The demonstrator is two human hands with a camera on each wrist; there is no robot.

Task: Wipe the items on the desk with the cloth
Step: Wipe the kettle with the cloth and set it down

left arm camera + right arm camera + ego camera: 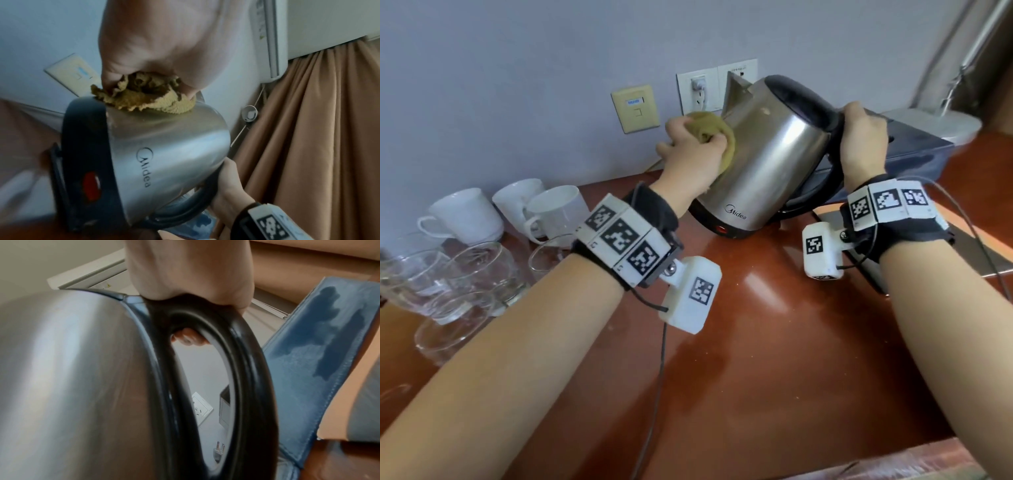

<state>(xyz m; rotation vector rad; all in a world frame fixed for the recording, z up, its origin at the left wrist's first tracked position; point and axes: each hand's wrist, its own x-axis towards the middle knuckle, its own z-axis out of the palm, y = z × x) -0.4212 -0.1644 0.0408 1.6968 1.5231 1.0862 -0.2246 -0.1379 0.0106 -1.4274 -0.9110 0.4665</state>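
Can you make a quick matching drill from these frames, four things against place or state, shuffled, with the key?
Things:
1. kettle
2. cloth
3. white mugs
4. handle

Place or state:
A. bunched in the left hand, pressed on steel
B. gripped by the right hand
C. tilted, spout toward the wall
D. standing at the desk's left, by the wall

Pairs: 1-C, 2-A, 3-D, 4-B
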